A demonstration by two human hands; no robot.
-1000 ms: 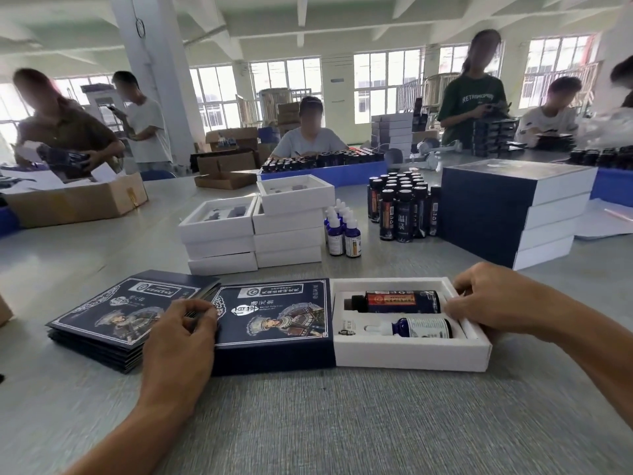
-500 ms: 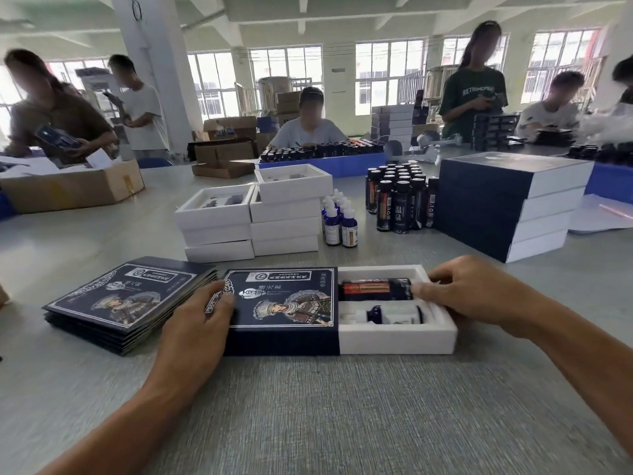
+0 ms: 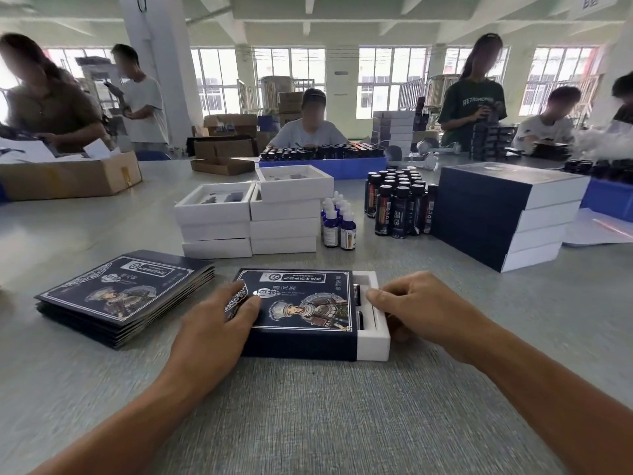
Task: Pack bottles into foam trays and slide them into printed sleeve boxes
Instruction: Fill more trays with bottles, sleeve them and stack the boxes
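A navy printed sleeve box lies on the grey table in front of me. A white foam tray is pushed most of the way into it, and only its right end sticks out. In that exposed strip I can see just the dark ends of the bottles. My left hand rests on the sleeve's left end with its fingers laid over the top. My right hand holds the tray's right end, fingers curled against it and the thumb low on the near side.
A pile of flat printed sleeves lies to the left. Behind are stacked white trays, small dropper bottles, dark bottles and a stack of finished boxes. A cardboard box and several people stand beyond.
My right hand has pushed the foam tray leftwards into the sleeve, from fully exposed to nearly covered. My left hand has stayed on the sleeve's left end.
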